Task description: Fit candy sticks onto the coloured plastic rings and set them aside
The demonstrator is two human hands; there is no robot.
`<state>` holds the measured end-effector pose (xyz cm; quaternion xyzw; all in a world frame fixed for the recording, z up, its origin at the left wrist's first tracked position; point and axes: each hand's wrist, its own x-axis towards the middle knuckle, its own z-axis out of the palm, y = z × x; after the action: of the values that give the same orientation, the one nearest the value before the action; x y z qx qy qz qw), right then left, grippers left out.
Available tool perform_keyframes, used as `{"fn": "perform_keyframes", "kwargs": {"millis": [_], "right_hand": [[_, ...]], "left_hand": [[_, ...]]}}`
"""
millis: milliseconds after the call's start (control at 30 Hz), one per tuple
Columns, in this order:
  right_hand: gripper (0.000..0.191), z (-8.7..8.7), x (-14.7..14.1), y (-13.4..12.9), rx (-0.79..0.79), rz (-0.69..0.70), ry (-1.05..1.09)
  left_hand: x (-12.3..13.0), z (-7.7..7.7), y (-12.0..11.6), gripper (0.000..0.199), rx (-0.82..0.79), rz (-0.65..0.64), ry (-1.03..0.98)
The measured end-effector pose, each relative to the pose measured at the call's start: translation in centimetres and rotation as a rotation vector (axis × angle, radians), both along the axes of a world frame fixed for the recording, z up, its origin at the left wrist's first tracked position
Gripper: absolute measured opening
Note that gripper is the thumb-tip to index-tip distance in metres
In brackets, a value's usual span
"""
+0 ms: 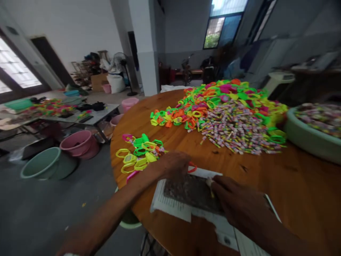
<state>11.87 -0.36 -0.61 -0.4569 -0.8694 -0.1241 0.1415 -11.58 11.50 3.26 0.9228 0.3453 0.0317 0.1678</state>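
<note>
My left hand point(176, 164) is closed above the far left part of a dark flat slab point(190, 192). An orange plastic toy watch point(192, 167) pokes out past its fingers, which mostly hide the grip. On the slab's right side my right hand point(237, 197) pinches a small wrapped stick point(211, 184) with a white and yellow look. Printed paper sheets point(173, 209) lie under the slab. Left of my left hand is a loose group of yellow, green and pink toy watches point(140, 153).
The round wooden table point(266, 177) bears a heap of bright toy watches point(213, 94) and a pile of small wrapped sticks point(237, 128). A green tub point(309, 137) of sticks stands at right. Buckets point(80, 144) sit on the floor by a grey table point(101, 115).
</note>
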Motion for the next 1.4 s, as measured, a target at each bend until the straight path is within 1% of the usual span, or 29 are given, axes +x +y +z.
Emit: {"fn": "perform_keyframes", "kwargs": {"millis": [67,167,233,300,467,533,667,733,833,900,967,1033,1133,1200,1233,1300,1400], "right_hand": [[0.033,0.4,-0.5,-0.8,-0.023,-0.008,0.070],[0.024,1.0,-0.9,-1.3,-0.060,-0.001,0.226],[0.020,1.1,-1.3,-1.4,-0.068,-0.011,0.268],[0.019,0.8,-1.8,-1.5,-0.076,-0.045,0.255],[0.016,-0.3,-2.5,-1.5,-0.066,-0.202,0.217],[0.016,-0.4,-2.5,-1.6,-0.071,-0.221,0.205],[0.019,-0.3,-2.3,-1.7,-0.083,-0.216,0.190],[0.019,-0.2,-2.4,-1.6,-0.069,-0.212,0.195],[0.018,-0.1,-2.4,-1.6,-0.020,-0.182,0.185],[0.017,-0.1,-2.3,-1.5,-0.014,-0.167,0.175],[0.016,-0.2,-2.3,-1.6,-0.033,-0.171,0.182],[0.016,-0.3,-2.2,-1.6,-0.053,-0.178,0.201],[0.016,-0.6,-2.2,-1.5,-0.059,-0.186,0.236],[0.016,-0.8,-2.2,-1.5,-0.067,-0.183,0.264],[0.017,-0.9,-2.3,-1.5,-0.075,-0.181,0.282],[0.017,-1.0,-2.4,-1.6,-0.092,-0.175,0.322],[0.020,-1.1,-2.7,-1.6,-0.107,-0.156,0.396]], "left_hand": [[0.4,0.1,-0.3,0.019,0.023,-0.026,0.030],[0.9,0.6,-0.7,0.020,0.034,-0.065,0.053],[1.0,0.9,-0.9,0.020,0.028,-0.081,0.070],[1.0,1.1,-1.0,0.021,0.015,-0.091,0.090],[0.9,1.1,-1.2,0.027,-0.028,-0.076,0.072],[0.9,1.3,-1.2,0.032,-0.064,-0.060,0.053],[1.1,1.7,-1.1,0.044,-0.121,-0.033,0.038],[1.3,1.8,-0.9,0.042,-0.145,-0.033,0.046],[1.5,1.8,-0.6,0.026,-0.152,-0.074,0.074],[1.7,1.9,-0.4,0.020,-0.140,-0.097,0.074],[1.8,1.8,-0.4,0.021,-0.129,-0.065,0.033],[2.2,1.4,-0.5,0.025,-0.142,0.021,-0.063],[2.8,-0.1,-1.0,0.033,-0.268,0.150,-0.358],[3.1,-1.4,-1.6,0.040,-0.361,0.181,-0.547],[3.1,-1.9,-1.9,0.043,-0.392,0.185,-0.605],[2.8,-2.6,-2.4,0.042,-0.423,0.176,-0.642],[1.4,-2.6,-2.9,0.035,-0.413,0.171,-0.624]]}}
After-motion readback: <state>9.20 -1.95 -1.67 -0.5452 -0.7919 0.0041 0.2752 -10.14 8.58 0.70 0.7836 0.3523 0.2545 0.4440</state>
